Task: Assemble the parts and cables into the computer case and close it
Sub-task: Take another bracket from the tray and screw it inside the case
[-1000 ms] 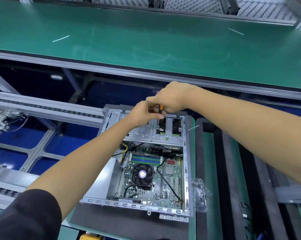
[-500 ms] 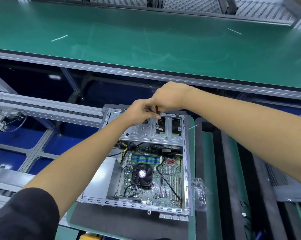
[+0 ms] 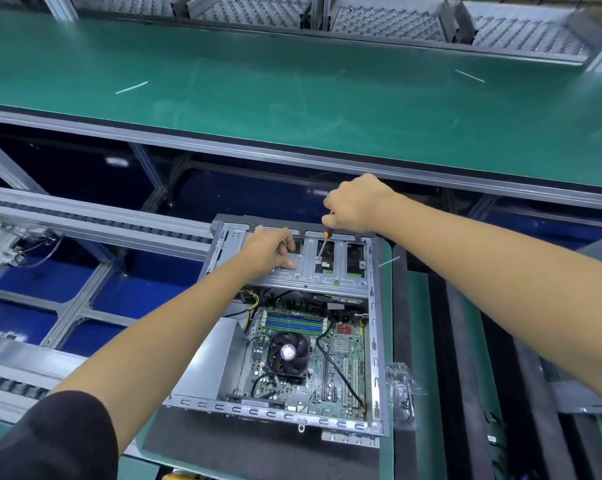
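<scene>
— Green matting on the tabletop (image 3: 386, 341), and what sits on it?

— An open computer case (image 3: 285, 327), lying flat, motherboard and fan (image 3: 288, 353) exposed. Over its far end spans a metal drive bracket (image 3: 306, 268).

— And the hands?

— The right hand (image 3: 353, 204) has its fingers wrapped around a screwdriver (image 3: 322, 245), tip down on the bracket. The left hand (image 3: 268, 249) rests on the bracket just beside it, fingers loosely curled; I cannot tell whether they pinch anything.

— Around the case?

— A clear plastic bag (image 3: 401, 386) lies just right of it, and a green conveyor belt (image 3: 292, 84) runs beyond.
</scene>
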`<move>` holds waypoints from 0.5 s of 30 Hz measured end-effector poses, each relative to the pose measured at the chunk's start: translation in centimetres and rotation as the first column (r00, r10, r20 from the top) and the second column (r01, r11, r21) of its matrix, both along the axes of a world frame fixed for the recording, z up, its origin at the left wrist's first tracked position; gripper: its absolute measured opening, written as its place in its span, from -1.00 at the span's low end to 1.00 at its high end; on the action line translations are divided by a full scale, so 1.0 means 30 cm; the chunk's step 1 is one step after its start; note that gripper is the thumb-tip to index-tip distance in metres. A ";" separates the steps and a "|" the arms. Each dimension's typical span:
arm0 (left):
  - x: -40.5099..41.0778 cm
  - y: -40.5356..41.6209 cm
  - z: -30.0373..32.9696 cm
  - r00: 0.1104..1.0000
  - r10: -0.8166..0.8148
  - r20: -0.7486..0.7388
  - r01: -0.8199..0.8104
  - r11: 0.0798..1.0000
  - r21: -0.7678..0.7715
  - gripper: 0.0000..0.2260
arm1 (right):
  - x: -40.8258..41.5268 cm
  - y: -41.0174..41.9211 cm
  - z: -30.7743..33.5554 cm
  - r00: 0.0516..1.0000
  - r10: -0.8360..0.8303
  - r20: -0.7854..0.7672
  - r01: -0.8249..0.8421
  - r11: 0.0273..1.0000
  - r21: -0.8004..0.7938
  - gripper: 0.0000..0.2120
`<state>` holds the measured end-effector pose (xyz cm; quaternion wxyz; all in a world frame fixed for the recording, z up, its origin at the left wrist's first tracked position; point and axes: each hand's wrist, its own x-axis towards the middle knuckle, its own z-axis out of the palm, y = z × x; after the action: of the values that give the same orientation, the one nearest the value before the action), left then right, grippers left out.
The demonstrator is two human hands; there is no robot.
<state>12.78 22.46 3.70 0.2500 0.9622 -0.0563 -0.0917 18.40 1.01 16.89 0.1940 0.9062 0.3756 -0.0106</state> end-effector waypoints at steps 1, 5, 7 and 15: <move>-0.001 -0.002 -0.001 1.000 -0.001 -0.012 0.001 1.000 -0.022 -0.69 | -0.002 -0.007 -0.003 1.000 0.005 -0.022 -0.005 1.000 0.018 -0.67; -0.009 -0.019 -0.005 0.999 -0.005 -0.040 0.003 0.999 -0.042 -0.70 | -0.019 -0.012 -0.019 0.976 0.094 -0.196 -0.062 0.985 0.163 -0.86; -0.013 -0.024 -0.006 0.999 0.020 -0.042 -0.022 0.998 -0.058 -0.68 | -0.033 0.000 -0.030 0.974 0.102 -0.202 -0.056 0.974 0.218 -0.87; -0.051 0.002 -0.003 0.995 0.086 -0.052 -0.094 0.981 -0.168 -0.78 | -0.047 0.029 -0.047 0.967 -0.008 -0.254 0.083 0.955 0.286 -0.86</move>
<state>11.25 22.53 3.60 0.3364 0.9366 -0.0149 -0.0964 16.99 1.88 15.48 0.0079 0.9247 0.3734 -0.0732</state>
